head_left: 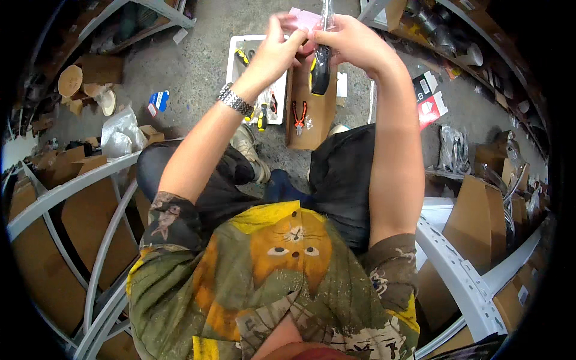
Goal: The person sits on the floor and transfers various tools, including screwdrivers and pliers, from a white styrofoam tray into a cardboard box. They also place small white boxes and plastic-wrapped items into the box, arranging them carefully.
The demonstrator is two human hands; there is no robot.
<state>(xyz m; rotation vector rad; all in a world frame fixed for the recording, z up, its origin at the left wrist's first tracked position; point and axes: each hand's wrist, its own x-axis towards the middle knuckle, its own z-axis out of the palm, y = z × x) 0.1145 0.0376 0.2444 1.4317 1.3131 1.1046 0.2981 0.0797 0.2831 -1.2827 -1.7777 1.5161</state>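
In front of me, my right hand (351, 39) holds a screwdriver (321, 72) in clear plastic wrap. Its black and yellow handle hangs down and the shaft points away from me. A pink sheet (305, 19) lies between my two hands, against the wrapped screwdriver. My left hand (279, 48) pinches at its near edge, thumb toward the right hand; those fingers are slightly blurred. Under the hands is a long cardboard box (315, 132), on which red-handled pliers (299, 117) lie beside a scrap of clear plastic.
Left of the box, a white tray (233, 69) holds several black and yellow tools (263, 115). Metal shelving stands on both sides, with a pale beam (456, 276) near my right. A red, white and black box (429, 102) is on the floor at right, a blue card (158, 101) at left.
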